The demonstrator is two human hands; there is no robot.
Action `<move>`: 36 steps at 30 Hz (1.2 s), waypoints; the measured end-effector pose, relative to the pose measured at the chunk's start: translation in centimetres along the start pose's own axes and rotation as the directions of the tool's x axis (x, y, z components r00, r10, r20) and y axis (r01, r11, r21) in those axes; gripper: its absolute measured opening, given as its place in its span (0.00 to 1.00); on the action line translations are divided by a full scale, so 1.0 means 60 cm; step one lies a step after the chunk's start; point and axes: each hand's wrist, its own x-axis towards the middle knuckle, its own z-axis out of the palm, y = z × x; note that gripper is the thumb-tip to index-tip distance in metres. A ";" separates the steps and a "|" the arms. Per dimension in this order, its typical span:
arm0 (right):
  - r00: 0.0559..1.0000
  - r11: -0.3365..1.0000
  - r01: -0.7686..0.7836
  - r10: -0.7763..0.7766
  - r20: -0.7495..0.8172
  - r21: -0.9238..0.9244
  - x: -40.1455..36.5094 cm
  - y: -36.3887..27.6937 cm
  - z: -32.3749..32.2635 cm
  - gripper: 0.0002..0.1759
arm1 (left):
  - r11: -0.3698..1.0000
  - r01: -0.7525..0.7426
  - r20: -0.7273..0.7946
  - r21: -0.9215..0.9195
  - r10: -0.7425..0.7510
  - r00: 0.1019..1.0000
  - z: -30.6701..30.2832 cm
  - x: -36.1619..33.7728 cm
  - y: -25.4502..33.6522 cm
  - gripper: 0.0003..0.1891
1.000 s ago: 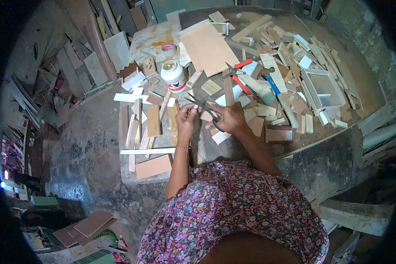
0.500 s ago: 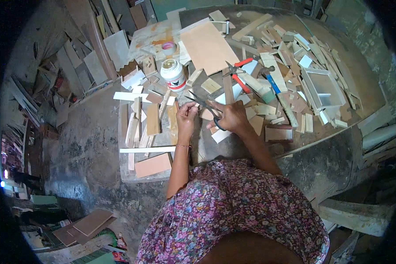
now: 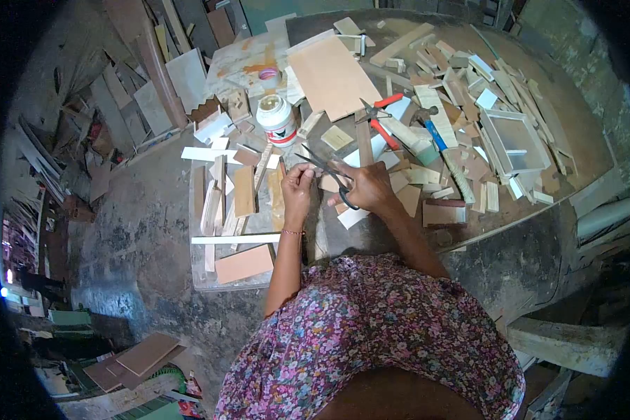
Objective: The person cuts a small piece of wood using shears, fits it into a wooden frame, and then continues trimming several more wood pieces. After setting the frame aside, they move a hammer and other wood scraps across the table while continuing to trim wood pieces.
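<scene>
Dark-handled scissors (image 3: 334,177) are held in my right hand (image 3: 371,187), its fingers wrapped round the handles and the blades apart, pointing up and left. My left hand (image 3: 297,187) is closed in a pinch just left of the blades; whatever is between its fingertips is too small to make out. Beyond my hands stands an open white jar (image 3: 276,120) with a red band. Pliers with red handles (image 3: 381,120) lie open further right, beside a hammer (image 3: 442,143) with a blue part on its handle.
Wood offcuts (image 3: 244,190) lie left of my hands, with many more on the right. A large tan board (image 3: 332,75) and a pink tape roll (image 3: 268,74) are at the back. A clear-topped frame (image 3: 516,142) lies at the right. Boards lean beyond the table (image 3: 203,281).
The pointed object that stood up by my left fingertips no longer shows. Both hands and the scissors are otherwise nearly where they were.
</scene>
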 end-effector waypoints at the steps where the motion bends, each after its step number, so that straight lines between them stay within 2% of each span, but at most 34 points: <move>1: 1.000 1.000 -0.015 0.015 0.008 -0.008 0.000 0.002 0.002 0.41 | 1.000 0.009 0.005 0.024 -0.009 1.000 0.002 -0.001 0.005 0.07; 7: 0.994 0.994 -0.094 0.097 0.052 -0.053 0.003 -0.008 0.000 0.41 | 1.000 0.002 -0.025 0.019 -0.001 1.000 0.013 -0.002 0.016 0.10; 10: 0.993 0.992 -0.119 0.119 0.008 -0.048 0.000 -0.011 -0.001 0.45 | 1.000 0.000 -0.046 0.003 0.000 0.999 0.014 0.001 0.017 0.11; 14: 0.982 0.964 -0.184 0.190 0.015 -0.190 0.001 -0.027 -0.014 0.51 | 0.994 0.034 -0.008 0.102 -0.034 0.999 0.008 0.002 0.017 0.11; 17: 0.984 0.951 -0.175 0.181 -0.001 -0.255 -0.004 -0.020 -0.005 0.53 | 0.993 0.081 -0.036 0.083 -0.078 0.996 0.012 0.002 0.022 0.12; 20: 0.988 0.945 -0.147 0.151 -0.006 -0.293 -0.007 -0.005 0.015 0.52 | 0.985 0.170 -0.023 -0.027 -0.170 0.985 0.011 0.000 0.032 0.12; 26: 0.997 0.953 -0.074 0.082 0.013 -0.293 0.000 0.004 0.020 0.48 | 0.975 0.203 0.014 0.093 -0.205 0.979 -0.001 0.002 0.047 0.12; 29: 0.999 0.959 -0.040 0.046 0.013 -0.281 0.000 0.000 0.018 0.46 | 0.916 0.210 0.047 0.342 -0.240 0.970 -0.020 0.008 0.051 0.11; 36: 1.000 0.966 -0.012 0.013 0.000 -0.257 0.001 -0.006 0.009 0.49 | 0.921 0.183 0.045 0.343 -0.210 0.977 -0.022 0.005 0.051 0.12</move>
